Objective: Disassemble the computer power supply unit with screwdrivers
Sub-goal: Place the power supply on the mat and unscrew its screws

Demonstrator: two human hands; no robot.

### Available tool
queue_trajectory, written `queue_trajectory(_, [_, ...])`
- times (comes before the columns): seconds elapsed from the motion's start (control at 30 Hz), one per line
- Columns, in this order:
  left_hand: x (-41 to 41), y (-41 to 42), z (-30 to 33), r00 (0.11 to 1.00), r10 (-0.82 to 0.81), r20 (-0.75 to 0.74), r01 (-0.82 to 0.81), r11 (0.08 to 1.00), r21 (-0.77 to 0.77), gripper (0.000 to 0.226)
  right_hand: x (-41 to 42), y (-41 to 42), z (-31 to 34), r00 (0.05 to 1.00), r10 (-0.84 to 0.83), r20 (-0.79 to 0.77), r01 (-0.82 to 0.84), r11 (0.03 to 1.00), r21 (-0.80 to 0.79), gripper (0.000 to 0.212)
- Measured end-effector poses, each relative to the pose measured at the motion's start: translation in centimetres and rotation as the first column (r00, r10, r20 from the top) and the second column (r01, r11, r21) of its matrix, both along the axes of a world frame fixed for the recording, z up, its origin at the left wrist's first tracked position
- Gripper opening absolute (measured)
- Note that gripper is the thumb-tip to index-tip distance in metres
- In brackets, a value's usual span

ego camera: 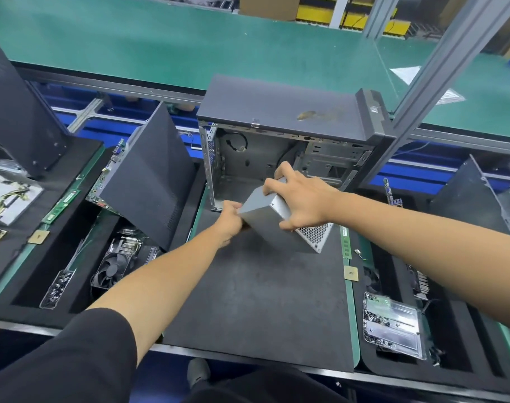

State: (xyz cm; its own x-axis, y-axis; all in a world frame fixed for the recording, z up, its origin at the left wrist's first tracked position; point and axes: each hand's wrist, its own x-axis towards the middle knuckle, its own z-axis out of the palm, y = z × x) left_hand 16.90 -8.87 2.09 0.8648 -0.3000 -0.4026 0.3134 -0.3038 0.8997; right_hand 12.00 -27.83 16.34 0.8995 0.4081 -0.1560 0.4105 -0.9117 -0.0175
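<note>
Head view, both hands on the PSU (272, 221). I hold the grey metal box tilted, one corner low, just above the black mat (262, 301) and directly in front of the open case (277, 152), which stands at 12 o'clock with its side panel off. My right hand (303, 199) clasps the box from above, fingers spread over the top edge and thumb hooked round the near side by the perforated grille. My left hand (229, 221) has its grip closed on the box's left end at 9 o'clock (what lies under the palm is hidden, so I cannot say whether cables are caught there).

Judged step: the unit looks free of the case and is being carried to the mat for opening. To do this well I would set it flat at the mat's centre, grille and screw faces turned where I can see them, and keep one hand pressing it down so it cannot skid once a driver bears on a screw. No screwdriver is visible, so one must be found first.

Surroundings: a leaning dark panel (149, 184) at 10 o'clock, a fan (114, 269) at 8 o'clock, and a clear screw tray (393, 324) at 4 o'clock, where loosened screws could go. All rest on the desk.
</note>
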Motion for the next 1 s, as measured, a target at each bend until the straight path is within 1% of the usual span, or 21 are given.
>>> queue_trajectory(0.07, [0.3,0.4,-0.3,0.997,-0.076,-0.023,0.076,0.997,0.006,0.031,-0.1,0.4,-0.4,1.000,-0.004,-0.025,0.003,1.000,-0.026,0.073])
queue_trajectory(0.13, [0.5,1.0,-0.4,0.984,-0.173,-0.035,0.173,0.985,0.004,0.030,-0.5,1.0,-1.1,0.997,0.077,-0.013,-0.077,0.992,-0.099,0.072])
queue_trajectory(0.2, [0.5,1.5,-0.2,0.977,-0.199,-0.077,0.199,0.980,-0.012,0.029,-1.1,1.6,-1.8,0.992,0.127,0.001,-0.125,0.979,-0.159,0.073])
queue_trajectory(0.23, [0.5,1.6,-0.2,0.978,-0.184,-0.099,0.182,0.983,-0.033,0.029,-1.2,1.8,-2.1,0.995,0.104,0.001,-0.103,0.984,-0.147,0.074])
queue_trajectory(0.27, [0.3,1.6,-0.2,0.979,-0.147,-0.143,0.136,0.987,-0.084,0.030,-1.1,1.9,-2.3,0.999,0.041,-0.013,-0.042,0.994,-0.099,0.074])
queue_trajectory(0.33, [0.1,1.3,-0.5,0.956,-0.027,-0.291,-0.048,0.967,-0.250,0.030,-0.6,1.9,-2.4,0.975,-0.179,-0.127,0.187,0.981,0.052,0.072])
queue_trajectory(0.4, [-0.3,0.8,-0.9,0.901,0.097,-0.423,-0.258,0.904,-0.342,0.030,-0.1,1.8,-2.7,0.871,-0.364,-0.330,0.428,0.892,0.144,0.072])
queue_trajectory(0.43, [-0.5,0.5,-0.8,0.871,0.138,-0.471,-0.325,0.882,-0.341,0.034,0.0,1.8,-3.2,0.815,-0.421,-0.399,0.513,0.843,0.159,0.072])
queue_trajectory(0.47, [-0.8,0.2,-0.7,0.851,0.155,-0.501,-0.348,0.882,-0.317,0.045,0.0,2.1,-3.8,0.770,-0.469,-0.433,0.579,0.798,0.165,0.073])
queue_trajectory(0.5, [-1.1,-0.1,-0.6,0.851,0.157,-0.501,-0.323,0.909,-0.263,0.058,-0.1,2.5,-4.4,0.733,-0.513,-0.446,0.632,0.757,0.168,0.075])
queue_trajectory(0.57, [-1.6,-0.9,-0.2,0.901,0.159,-0.403,-0.188,0.982,-0.032,0.081,-0.4,3.5,-5.8,0.673,-0.576,-0.465,0.705,0.689,0.167,0.085])
queue_trajectory(0.6, [-2.0,-1.5,0.0,0.928,0.180,-0.327,-0.155,0.983,0.101,0.087,-0.5,4.0,-6.4,0.653,-0.594,-0.471,0.726,0.668,0.164,0.092])
queue_trajectory(0.63, [-2.4,-2.0,0.1,0.946,0.216,-0.244,-0.168,0.965,0.203,0.089,-0.4,4.5,-6.9,0.640,-0.605,-0.474,0.738,0.655,0.161,0.099])
queue_trajectory(0.67, [-2.7,-2.5,0.3,0.951,0.260,-0.165,-0.215,0.944,0.251,0.085,-0.3,4.8,-7.3,0.630,-0.612,-0.478,0.746,0.648,0.153,0.105])
queue_trajectory(0.7, [-3.0,-2.6,0.5,0.945,0.313,-0.095,-0.282,0.927,0.248,0.078,-0.2,5.1,-7.6,0.617,-0.617,-0.489,0.754,0.641,0.142,0.110])
queue_trajectory(0.73, [-3.3,-2.3,0.5,0.934,0.357,-0.025,-0.344,0.916,0.207,0.069,0.0,5.4,-7.9,0.597,-0.621,-0.509,0.766,0.629,0.130,0.114])
queue_trajectory(0.77, [-3.7,-1.9,0.6,0.933,0.360,0.028,-0.360,0.921,0.150,0.061,0.1,5.6,-8.1,0.574,-0.624,-0.530,0.781,0.612,0.126,0.117])
queue_trajectory(0.83, [-5.3,-0.4,0.6,0.966,0.233,0.110,-0.244,0.965,0.094,0.052,0.1,6.3,-8.7,0.524,-0.632,-0.570,0.820,0.556,0.138,0.117])
queue_trajectory(0.87, [-6.2,0.3,0.7,0.976,0.145,0.164,-0.165,0.979,0.122,0.052,0.2,6.6,-9.0,0.497,-0.637,-0.589,0.843,0.516,0.154,0.112])
queue_trajectory(0.93, [-7.7,1.3,0.8,0.961,-0.017,0.274,-0.054,0.967,0.250,0.057,0.4,7.5,-9.2,0.441,-0.647,-0.623,0.883,0.438,0.169,0.101])
queue_trajectory(1.0, [-8.6,1.4,0.9,0.947,-0.101,0.306,-0.004,0.946,0.324,0.064,1.0,7.5,-8.8,0.426,-0.630,-0.649,0.883,0.447,0.146,0.100])
